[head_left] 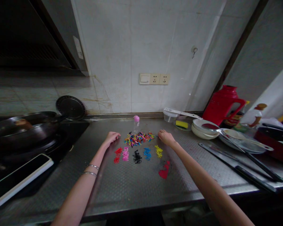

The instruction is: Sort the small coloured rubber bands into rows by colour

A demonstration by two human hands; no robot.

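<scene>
A mixed heap of small coloured elastic bands lies on the steel counter. In front of it sit small sorted piles: red, pink, black, blue, yellow, and a larger red patch. My left hand rests at the heap's left side with fingers curled. My right hand rests at the heap's right side, fingers curled down on the counter. A small clear bottle with a pink cap stands behind the heap.
A black wok and lid sit on the stove at left, a phone near them. At right are white bowls, a yellow sponge, a plastic tub, a red jug and long knives.
</scene>
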